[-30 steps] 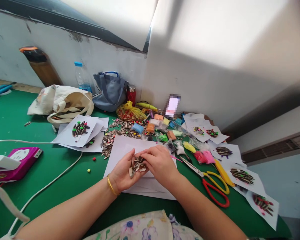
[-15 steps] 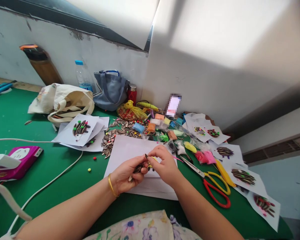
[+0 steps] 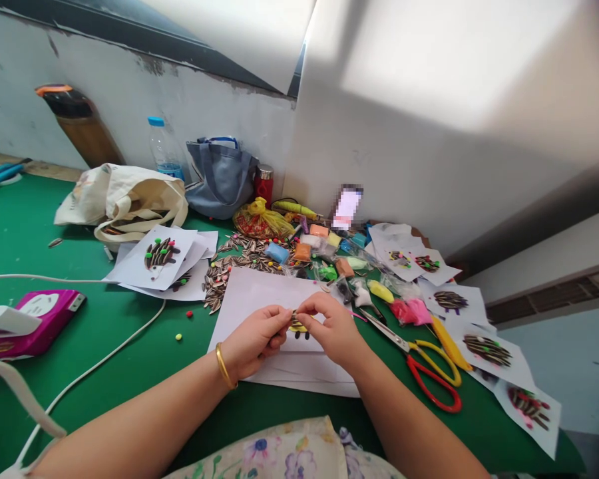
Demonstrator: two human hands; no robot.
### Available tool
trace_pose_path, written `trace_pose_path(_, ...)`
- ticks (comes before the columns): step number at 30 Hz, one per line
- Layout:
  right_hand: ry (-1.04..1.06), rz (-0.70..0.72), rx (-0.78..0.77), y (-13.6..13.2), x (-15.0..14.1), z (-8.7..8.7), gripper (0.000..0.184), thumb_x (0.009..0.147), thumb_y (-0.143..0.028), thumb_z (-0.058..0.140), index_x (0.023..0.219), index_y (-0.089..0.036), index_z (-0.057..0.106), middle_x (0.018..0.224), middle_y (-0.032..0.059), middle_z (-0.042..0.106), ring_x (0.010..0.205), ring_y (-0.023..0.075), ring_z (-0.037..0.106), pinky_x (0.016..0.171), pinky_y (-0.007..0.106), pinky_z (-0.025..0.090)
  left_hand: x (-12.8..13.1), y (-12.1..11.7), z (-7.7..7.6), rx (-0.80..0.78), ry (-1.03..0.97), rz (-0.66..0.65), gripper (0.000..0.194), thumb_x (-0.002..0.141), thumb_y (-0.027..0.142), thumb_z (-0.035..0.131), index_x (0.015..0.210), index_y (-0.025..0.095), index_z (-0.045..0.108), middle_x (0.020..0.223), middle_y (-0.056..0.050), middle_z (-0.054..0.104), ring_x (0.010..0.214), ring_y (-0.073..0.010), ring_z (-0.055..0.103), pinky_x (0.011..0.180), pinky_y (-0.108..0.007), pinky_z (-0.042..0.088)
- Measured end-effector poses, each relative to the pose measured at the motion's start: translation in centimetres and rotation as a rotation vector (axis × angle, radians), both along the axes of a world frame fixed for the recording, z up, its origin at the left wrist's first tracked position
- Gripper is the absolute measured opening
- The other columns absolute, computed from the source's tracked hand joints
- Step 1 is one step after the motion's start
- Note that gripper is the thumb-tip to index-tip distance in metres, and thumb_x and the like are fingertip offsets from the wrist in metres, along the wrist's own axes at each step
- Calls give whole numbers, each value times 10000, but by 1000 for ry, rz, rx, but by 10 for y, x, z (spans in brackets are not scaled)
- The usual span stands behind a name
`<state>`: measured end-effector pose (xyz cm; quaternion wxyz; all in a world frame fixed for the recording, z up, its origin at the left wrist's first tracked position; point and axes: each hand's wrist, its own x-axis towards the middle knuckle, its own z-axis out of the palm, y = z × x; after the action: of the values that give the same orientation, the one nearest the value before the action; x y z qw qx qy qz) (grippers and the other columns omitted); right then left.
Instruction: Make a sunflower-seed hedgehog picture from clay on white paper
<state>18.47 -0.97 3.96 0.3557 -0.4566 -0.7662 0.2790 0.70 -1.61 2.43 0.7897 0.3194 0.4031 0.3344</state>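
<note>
Green table, white paper. Above it, the left hand is curled, contents hidden; the right hand pinches narrowly, its hold unclear. Yellow clay lies below their fingertips, nearer the right.

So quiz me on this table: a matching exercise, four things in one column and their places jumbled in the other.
Things:
1. Scissors
2. Blue bag
3. Striped seeds
4. Gold bangle

Places:
A. Between the clear bottle and the red flask
B. Around the left wrist
C. Beside the right forearm, on the green table
D. Heaped by the far left corner of the white sheet under the hands

Pairs: 1-C, 2-A, 3-D, 4-B
</note>
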Motion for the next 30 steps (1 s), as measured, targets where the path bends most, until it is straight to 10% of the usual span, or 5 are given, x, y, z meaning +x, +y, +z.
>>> trace_pose_path(15,-87,-112,-88,8,38,-32,132,832,-169,562,894,-218,667,844,11,683,775,170,596,720,296,453,-11,20,-2,290,349,102,310,812,448,604,895,153,651,504,76,356,430,-71,273,412,-196,171)
trace_pose_path(19,-135,-61,-109,3,35,-29,127,830,-164,577,851,-225,686,817,1,697,767,164,617,717,289,460,-13,25,-4,465,537,109,271,802,418,611,827,166,708,615,-1,585,572,-133,485,529,-224,364)
trace_pose_path(30,-287,35,109,-3,33,-27,93,855,-146,597,829,-203,665,855,43,654,830,190,570,773,326,437,-14,19,-8,710,713,-140,222,825,358,581,839,221,755,871,-49,740,819,-232,624,775,-294,442)
